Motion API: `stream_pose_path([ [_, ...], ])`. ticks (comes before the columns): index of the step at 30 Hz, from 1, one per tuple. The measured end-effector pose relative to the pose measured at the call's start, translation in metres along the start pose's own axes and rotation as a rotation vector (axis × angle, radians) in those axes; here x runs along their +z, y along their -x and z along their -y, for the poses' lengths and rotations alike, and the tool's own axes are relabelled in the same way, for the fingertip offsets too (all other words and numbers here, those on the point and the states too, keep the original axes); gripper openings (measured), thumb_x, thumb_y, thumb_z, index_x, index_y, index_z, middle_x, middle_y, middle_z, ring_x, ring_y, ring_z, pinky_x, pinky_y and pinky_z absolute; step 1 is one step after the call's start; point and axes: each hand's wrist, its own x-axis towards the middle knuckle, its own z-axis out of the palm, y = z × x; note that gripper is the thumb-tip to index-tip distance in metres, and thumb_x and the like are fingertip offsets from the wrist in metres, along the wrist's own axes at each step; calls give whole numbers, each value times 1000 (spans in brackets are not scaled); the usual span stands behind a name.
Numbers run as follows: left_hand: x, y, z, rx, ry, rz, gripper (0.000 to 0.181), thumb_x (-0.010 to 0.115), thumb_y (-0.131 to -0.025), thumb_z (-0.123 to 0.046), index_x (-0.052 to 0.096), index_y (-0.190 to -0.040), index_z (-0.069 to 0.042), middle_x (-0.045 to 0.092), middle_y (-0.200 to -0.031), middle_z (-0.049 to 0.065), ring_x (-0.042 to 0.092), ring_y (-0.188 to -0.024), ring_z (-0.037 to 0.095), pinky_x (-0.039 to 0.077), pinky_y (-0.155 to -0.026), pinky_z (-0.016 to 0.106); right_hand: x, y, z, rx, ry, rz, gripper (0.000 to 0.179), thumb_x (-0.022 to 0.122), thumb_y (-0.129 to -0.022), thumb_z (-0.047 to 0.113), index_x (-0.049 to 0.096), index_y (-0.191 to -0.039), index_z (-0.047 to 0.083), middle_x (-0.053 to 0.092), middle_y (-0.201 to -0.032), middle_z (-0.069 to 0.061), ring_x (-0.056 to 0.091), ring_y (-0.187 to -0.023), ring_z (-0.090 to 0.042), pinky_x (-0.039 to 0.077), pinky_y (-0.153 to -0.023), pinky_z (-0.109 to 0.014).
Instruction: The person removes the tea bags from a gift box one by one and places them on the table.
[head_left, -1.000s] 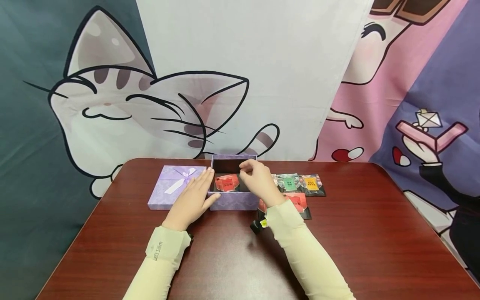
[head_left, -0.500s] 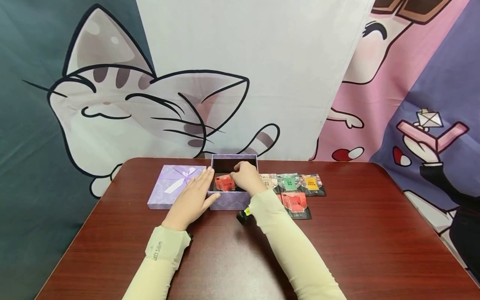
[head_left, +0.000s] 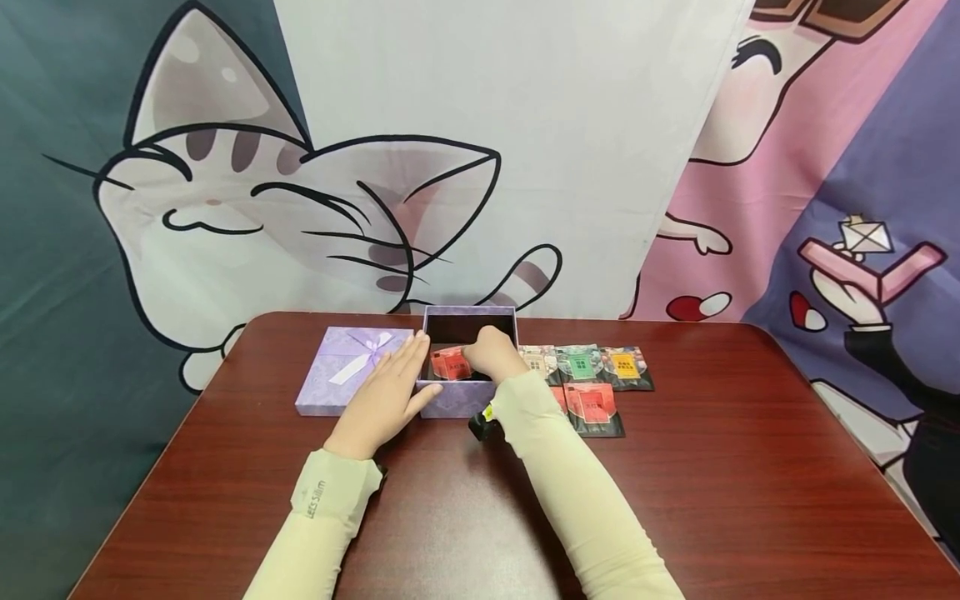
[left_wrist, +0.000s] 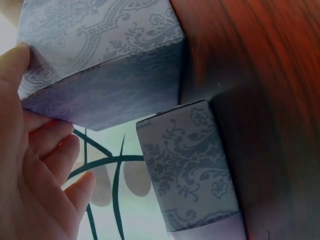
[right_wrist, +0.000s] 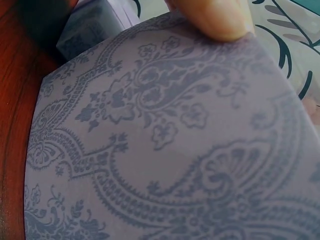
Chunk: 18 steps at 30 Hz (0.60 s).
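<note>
An open purple patterned box [head_left: 459, 402] stands on the table, dark inside. My left hand [head_left: 377, 406] lies with straight fingers along its left wall; in the left wrist view, the thumb [left_wrist: 15, 62] touches the rim. A red packet [head_left: 451, 364] sits inside the box. My right hand [head_left: 495, 353] reaches over the right side into the box, right beside the packet. Its fingertips are hidden, so I cannot tell whether they pinch the packet. Left of the box is the purple lid [head_left: 327, 367] with a ribbon bow.
Right of the box lie several packets: a green-labelled one [head_left: 581, 365], a yellow-labelled one [head_left: 626, 367] and a red one [head_left: 592, 407], with others partly behind my right arm. The brown table [head_left: 450, 517] meets a cartoon-printed cloth [head_left: 585, 100] at its back edge.
My right hand has moved left and down into the box, uncovering packets on the right. The red packet inside has shifted slightly left. My left hand has stayed at the box.
</note>
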Motion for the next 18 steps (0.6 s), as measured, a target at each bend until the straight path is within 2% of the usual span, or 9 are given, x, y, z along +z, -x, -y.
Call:
stream_pose_path([
  [7, 0, 0, 0, -6, 1, 7, 76, 55, -103, -45, 29, -158, 2, 26, -165, 15, 25, -152, 32, 22, -121, 56, -2, 3, 1, 22, -17, 56, 31, 62, -92, 15, 66, -113, -8, 67, -116, -18, 59, -93, -27, 52, -87, -39],
  [16, 0, 0, -1, -6, 5, 8, 76, 55, -104, -45, 29, -158, 2, 26, -165, 15, 26, -152, 32, 23, -121, 56, 3, -1, -2, 20, -48, 53, 20, 65, -94, 19, 65, -94, -1, 66, -112, -18, 59, -92, -28, 50, -84, -38],
  [18, 0, 1, -2, -5, 4, 7, 76, 55, -104, -45, 29, -158, 2, 26, -165, 15, 26, -152, 32, 23, -121, 56, 3, -1, -2, 21, -53, 55, 21, 64, -94, 19, 64, -96, -2, 65, -113, -19, 58, -93, -28, 50, -85, -38],
])
